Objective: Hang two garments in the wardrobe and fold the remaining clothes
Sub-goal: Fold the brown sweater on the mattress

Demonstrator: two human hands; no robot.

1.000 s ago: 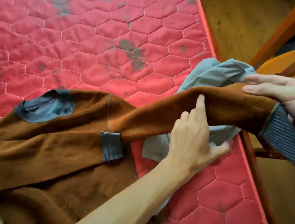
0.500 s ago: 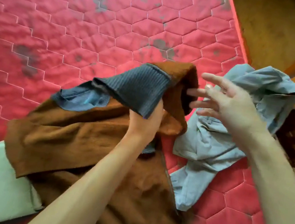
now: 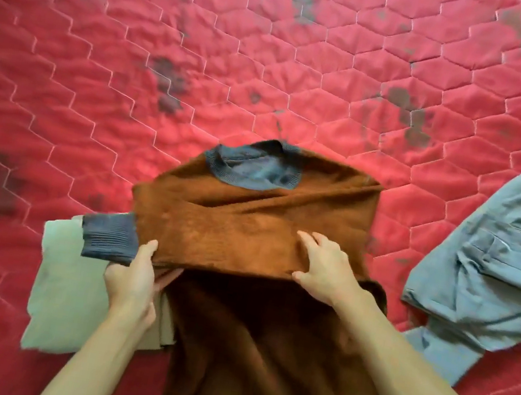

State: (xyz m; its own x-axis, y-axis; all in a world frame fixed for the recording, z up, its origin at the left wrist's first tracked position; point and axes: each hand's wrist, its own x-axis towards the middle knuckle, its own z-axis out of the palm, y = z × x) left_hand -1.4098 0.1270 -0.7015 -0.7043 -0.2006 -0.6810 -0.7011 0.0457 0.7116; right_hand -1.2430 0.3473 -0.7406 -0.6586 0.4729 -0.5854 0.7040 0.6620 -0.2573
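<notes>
A red quilted mattress (image 3: pixel 135 70) carries everything. Near its near edge lies the brown sweater (image 3: pixel 246 229), sleeves folded across its chest, collar pointing toward the far edge. A crumpled grey garment (image 3: pixel 501 267) lies near the right edge; a folded pale cloth (image 3: pixel 61 294) lies partly under the sweater's left side. The left hand (image 3: pixel 133 279) pinches the folded sleeve beside its grey cuff (image 3: pixel 107 240); the right hand (image 3: pixel 323 267) grips the sleeve fold, fingers curled over the fabric.

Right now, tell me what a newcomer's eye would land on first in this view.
First, the brown sweater with grey ribbed collar and cuff, at centre on the red quilted mattress, gripped along a fold by the left hand and right hand. Next, the crumpled light blue garment at the right edge. A pale folded cloth lies partly under the sweater's left side.
</notes>
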